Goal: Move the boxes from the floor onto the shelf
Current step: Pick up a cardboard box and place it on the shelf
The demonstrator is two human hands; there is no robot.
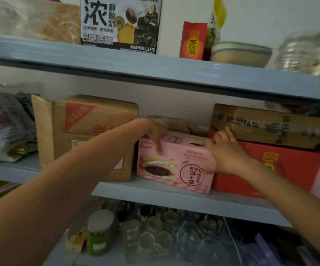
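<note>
Left hand (156,134) is hooked over the top front edge of the pink box (176,166), fingers curled down onto its face. The right hand (225,152) wraps the upper right corner, thumb on the front. So both are clamped on it, one per end, which I'd guess is for steering it straight into a tight slot. The box sits on the middle shelf (155,191), squeezed between a brown carton (90,131) on its left and a red box (282,169) on its right. A taped carton (270,125) lies on the red one. Probably just needs a last nudge back. Glass jars (155,239) are on the shelf below, so slipping off the front would be bad.
</note>
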